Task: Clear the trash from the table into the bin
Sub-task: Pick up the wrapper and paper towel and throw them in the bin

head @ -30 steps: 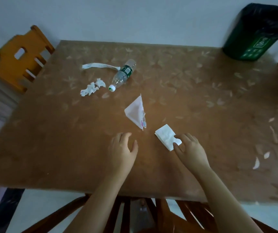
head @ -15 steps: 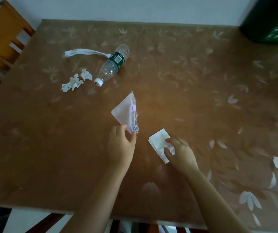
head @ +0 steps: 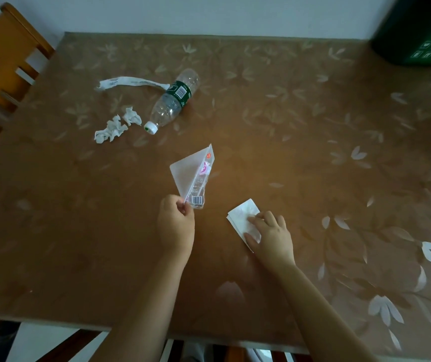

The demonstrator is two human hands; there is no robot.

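The left hand [head: 176,226] has its grip closed on the near corner of a clear plastic wrapper [head: 193,176], pinched between thumb and fingers just beside the barcode. The wrapper rises from that grip and leans away toward the far side of the table [head: 313,152], its far tip pointing up.

To the right of that grip, the right hand [head: 270,236] lies with fingers spread and flat on a folded white napkin [head: 243,218]. The fingertips press on the napkin's near half; the grip is open and nothing is lifted. The napkin lies flat on the table, its far corner sticking out past the fingers.

Well beyond the left grip and a little to its left lies an empty plastic bottle [head: 172,100] on its side, white cap toward the person. Just left of the cap sit crumpled bits of tissue [head: 116,126]. A strip of white paper [head: 131,83] lies farther off, one end touching the bottle's green label.

Far off to the right of both grips, at the table's far corner, stands the dark green bin [head: 418,30]. A wooden chair [head: 3,61] stands at the far left.
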